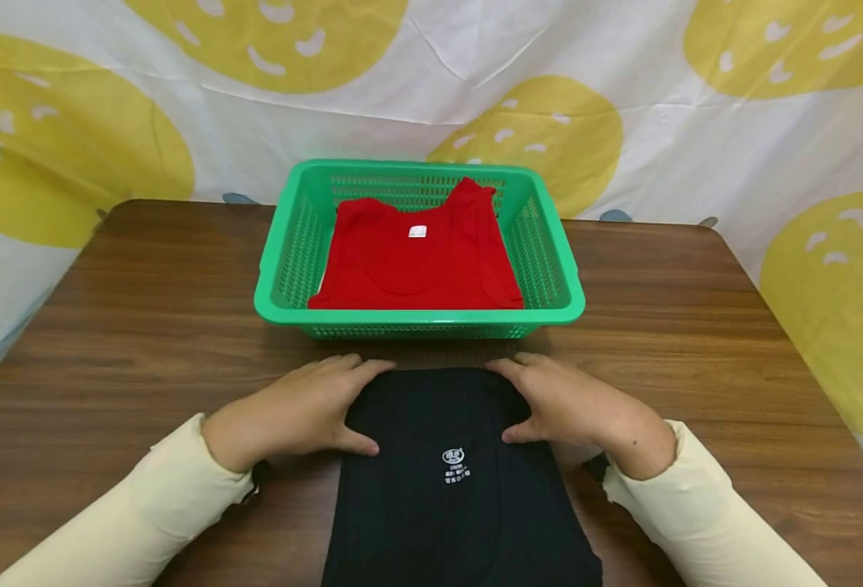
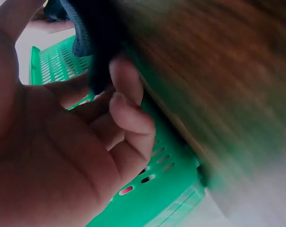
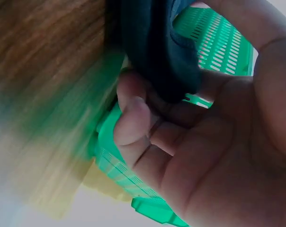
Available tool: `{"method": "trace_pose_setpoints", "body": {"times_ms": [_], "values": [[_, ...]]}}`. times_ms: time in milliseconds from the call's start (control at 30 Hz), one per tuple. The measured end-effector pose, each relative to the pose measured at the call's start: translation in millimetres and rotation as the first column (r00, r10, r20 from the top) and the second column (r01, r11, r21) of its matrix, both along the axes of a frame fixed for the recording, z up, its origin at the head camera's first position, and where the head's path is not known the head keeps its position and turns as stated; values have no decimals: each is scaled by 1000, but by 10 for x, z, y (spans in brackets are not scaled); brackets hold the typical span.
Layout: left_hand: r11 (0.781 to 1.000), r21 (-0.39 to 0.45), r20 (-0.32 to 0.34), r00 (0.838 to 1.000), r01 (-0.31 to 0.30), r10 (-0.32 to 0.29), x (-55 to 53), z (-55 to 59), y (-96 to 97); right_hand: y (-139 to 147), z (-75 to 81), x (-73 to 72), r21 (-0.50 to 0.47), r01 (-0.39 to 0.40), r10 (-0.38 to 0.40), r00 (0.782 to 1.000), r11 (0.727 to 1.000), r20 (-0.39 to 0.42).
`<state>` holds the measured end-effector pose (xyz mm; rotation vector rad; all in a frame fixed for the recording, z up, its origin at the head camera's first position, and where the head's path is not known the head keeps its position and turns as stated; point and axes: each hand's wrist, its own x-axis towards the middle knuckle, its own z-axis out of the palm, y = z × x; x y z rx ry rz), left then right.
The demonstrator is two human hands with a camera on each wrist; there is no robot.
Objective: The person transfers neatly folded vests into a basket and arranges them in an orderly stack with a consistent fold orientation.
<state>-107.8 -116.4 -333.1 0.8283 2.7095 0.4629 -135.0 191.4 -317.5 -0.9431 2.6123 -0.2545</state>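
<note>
A folded black top (image 1: 461, 514) with a white printed mark lies on the table in front of the basket. At its far left corner, my left hand (image 1: 314, 403) grips the edge, thumb on the upper face. My right hand (image 1: 567, 399) holds the far right corner the same way. In the left wrist view, curled fingers (image 2: 133, 116) come round the dark cloth (image 2: 102, 42). The right wrist view has the fingers (image 3: 133, 120) bent beneath the black fabric's edge (image 3: 157, 56).
A green perforated basket (image 1: 420, 316) stands just beyond the hands. Inside it lies a red sleeveless top (image 1: 417, 261) with a white label. The brown wooden table (image 1: 696, 326) reaches back to a white curtain (image 1: 373, 122) with yellow shapes.
</note>
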Motion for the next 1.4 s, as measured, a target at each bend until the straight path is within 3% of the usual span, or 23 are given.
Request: {"method": "trace_pose_setpoints", "body": {"times_ms": [133, 300, 533, 633, 867, 1067, 1200, 1400], "values": [[999, -7, 72, 997, -42, 43, -15, -11, -9, -6, -1, -9, -19, 18, -18, 1000, 1000, 17], [998, -26, 97, 993, -59, 61, -26, -13, -25, 7, -6, -20, -53, 9, -5, 997, 999, 76], [994, 109, 138, 990, -11, -5, -56, 27, -37, 55, -13, -65, -161, -83, 100, 989, 984, 105], [991, 133, 110, 994, 10, -24, -49, 26, -41, 80, -3, -71, -186, -100, 126, 982, 978, 138], [973, 230, 157, 988, -32, -5, -39, 14, -27, 114, 16, -77, -199, -50, 97, 968, 979, 230], [958, 288, 215, 975, -4, -60, -31, 22, -50, 148, 0, -99, -129, -32, 67, 958, 991, 277], [964, 266, 279, 956, 16, -94, -20, 38, -56, 137, -10, -99, -79, -15, 38, 950, 997, 310], [990, 129, 261, 962, 51, -84, 13, 69, -40, 106, -15, -78, -52, -3, 18, 957, 999, 288]]}}
